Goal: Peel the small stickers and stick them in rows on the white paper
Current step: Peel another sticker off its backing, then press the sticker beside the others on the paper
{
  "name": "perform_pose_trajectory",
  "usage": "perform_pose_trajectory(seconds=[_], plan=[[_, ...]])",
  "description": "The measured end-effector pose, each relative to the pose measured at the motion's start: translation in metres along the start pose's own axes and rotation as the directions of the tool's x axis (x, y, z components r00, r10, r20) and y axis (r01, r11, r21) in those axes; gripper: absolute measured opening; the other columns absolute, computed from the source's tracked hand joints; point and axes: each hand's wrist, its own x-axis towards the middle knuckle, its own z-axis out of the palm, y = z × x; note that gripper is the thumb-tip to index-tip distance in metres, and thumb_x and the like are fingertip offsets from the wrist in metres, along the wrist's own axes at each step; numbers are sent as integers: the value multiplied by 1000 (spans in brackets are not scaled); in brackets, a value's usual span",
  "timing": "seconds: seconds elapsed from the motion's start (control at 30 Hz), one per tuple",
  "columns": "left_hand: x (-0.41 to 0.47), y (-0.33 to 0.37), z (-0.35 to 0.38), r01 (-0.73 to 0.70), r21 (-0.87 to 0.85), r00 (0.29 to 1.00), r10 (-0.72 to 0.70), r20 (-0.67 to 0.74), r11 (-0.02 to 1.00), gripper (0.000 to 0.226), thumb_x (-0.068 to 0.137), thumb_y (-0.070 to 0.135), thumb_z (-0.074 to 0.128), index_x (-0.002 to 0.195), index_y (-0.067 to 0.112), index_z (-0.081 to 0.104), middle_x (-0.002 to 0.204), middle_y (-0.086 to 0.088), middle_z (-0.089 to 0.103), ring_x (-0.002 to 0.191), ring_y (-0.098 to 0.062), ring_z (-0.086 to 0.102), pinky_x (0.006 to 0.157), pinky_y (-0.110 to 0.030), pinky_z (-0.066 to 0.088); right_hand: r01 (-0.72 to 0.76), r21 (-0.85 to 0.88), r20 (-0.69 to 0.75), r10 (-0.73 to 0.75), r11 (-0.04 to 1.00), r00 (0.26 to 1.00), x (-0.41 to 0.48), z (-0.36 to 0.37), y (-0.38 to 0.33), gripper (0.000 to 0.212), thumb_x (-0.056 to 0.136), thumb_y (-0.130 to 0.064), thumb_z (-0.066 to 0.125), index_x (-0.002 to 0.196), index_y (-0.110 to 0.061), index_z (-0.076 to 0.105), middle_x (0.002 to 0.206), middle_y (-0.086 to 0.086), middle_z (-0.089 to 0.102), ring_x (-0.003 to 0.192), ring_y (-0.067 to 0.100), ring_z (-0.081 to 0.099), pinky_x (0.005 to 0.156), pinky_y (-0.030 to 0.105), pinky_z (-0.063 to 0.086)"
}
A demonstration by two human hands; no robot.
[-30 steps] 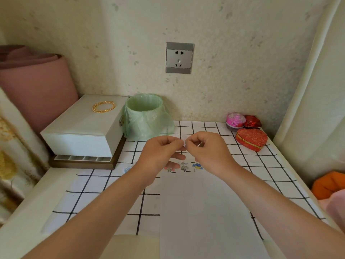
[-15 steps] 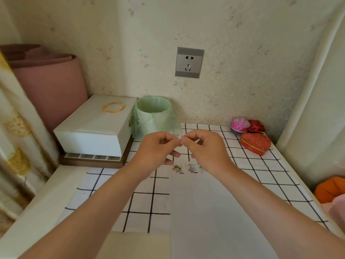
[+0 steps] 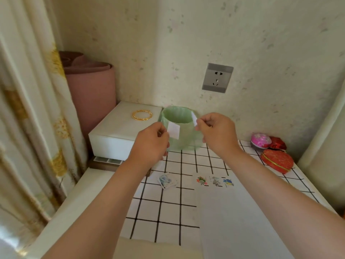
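Your fingers [image 3: 164,136] pinch one white slip [image 3: 173,130] in the left hand [image 3: 149,144], another in the right hand [image 3: 218,133], above the counter [image 3: 80,199]; only three stickers [image 3: 215,181] line the white paper [image 3: 233,221], a pile [image 3: 167,181] remaining.

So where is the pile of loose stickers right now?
In the head view, the sticker pile lies on the checked cloth, just left of the white paper and its row of three stuck stickers.
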Motion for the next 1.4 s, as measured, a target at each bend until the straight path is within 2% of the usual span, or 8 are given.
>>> perform_pose_trajectory(seconds=[0.27,0.43,0.6,0.7,0.9,1.2,1.33,1.4], plan=[[6,-1,-3,50,-25,998,-50,33,998,16,97,16,48,88,12,61,76,-9,70,49,-14,62,47,-23,53,118,-438,165,-49,891,985,64,41,-16,14,91,-30,67,87,-22,78,89,-7,75,86,16,67,66,26,47],[9,5,2,85,-79,995,-82,48,993,16,96,15,48,88,12,61,75,-7,70,47,-13,63,46,-22,52,85,-268,159,-43,960,986,59,38,-11,6,89,-32,69,86,-32,74,78,-17,67,82,8,67,70,25,50],[5,16,17,152,-167,985,-135,106,974,15,96,14,48,86,13,60,73,-8,69,51,-18,64,45,-22,48,251,-188,81,-240,950,968,15,-2,-9,11,94,-28,65,97,-28,75,89,-18,69,68,-6,57,73,25,49],[-1,25,32,219,-231,967,-179,180,948,15,96,12,49,87,10,61,67,-7,66,48,-18,62,44,-23,47,348,-165,131,-329,923,935,-16,-33,-2,12,90,-37,67,99,-32,70,97,-18,65,61,1,55,66,23,45],[-21,41,65,365,-270,888,-246,388,891,14,92,8,52,80,6,60,57,-6,60,47,-20,58,46,-24,44,493,-361,160,-469,791,869,-58,-71,29,23,76,-38,84,94,-29,74,98,-15,64,53,0,41,53,20,39],[-42,44,110,585,-204,727,-396,561,785,18,88,14,52,71,11,54,55,-3,53,46,-19,54,42,-20,41,654,-469,211,-643,594,736,-71,-97,76,10,83,-16,78,78,-24,75,84,-8,65,55,15,56,49,22,33],[-45,45,122,674,-202,651,-442,617,710,24,91,20,50,69,15,51,54,0,50,46,-19,53,41,-19,40,624,-442,221,-595,645,772,-74,-99,91,10,83,-18,77,78,-26,74,85,-10,64,55,11,55,48,23,34],[-46,46,125,703,-215,619,-434,654,678,31,93,32,51,68,14,53,57,-2,52,48,-20,53,43,-20,40,512,-391,153,-494,765,856,-76,-101,95,10,82,-23,80,78,-29,73,85,-13,63,56,5,51,50,20,36]])
